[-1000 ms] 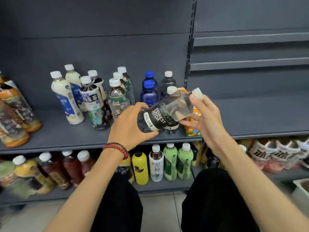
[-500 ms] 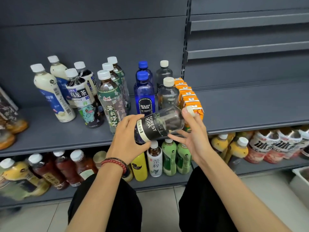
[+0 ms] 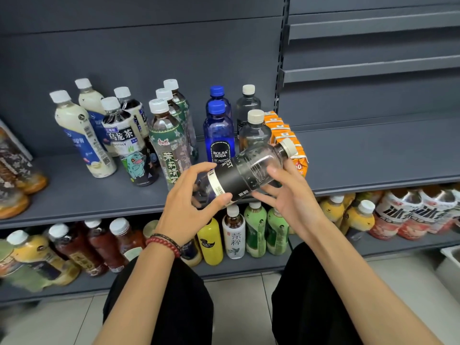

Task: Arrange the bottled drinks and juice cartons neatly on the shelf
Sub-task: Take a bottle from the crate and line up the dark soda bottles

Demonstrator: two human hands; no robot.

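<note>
A clear soda bottle (image 3: pixel 245 174) with a black label and a pale cap lies almost sideways in the air, just in front of the grey shelf (image 3: pixel 373 155). My left hand (image 3: pixel 190 205) grips its base end. My right hand (image 3: pixel 286 192) holds it below the neck, fingers curled under it. Behind it on the shelf stand two matching clear bottles (image 3: pixel 254 130), two blue soda bottles (image 3: pixel 219 131), a row of orange juice cartons (image 3: pixel 280 127), green-labelled tea bottles (image 3: pixel 169 138), dark oolong tea bottles (image 3: pixel 124 135) and white milky bottles (image 3: pixel 77 128).
The right part of the grey shelf holds nothing. Orange-brown bottles (image 3: pixel 17 183) lie at the far left. The lower shelf (image 3: pixel 398 247) carries many bottles: yellow, green, red and white. A white bin (image 3: pixel 450 260) sits at the right on the tiled floor.
The bottle in my hands has been turned about its length, so its label now shows mostly its back. Both hands kept hold, and my view shifted a little.
</note>
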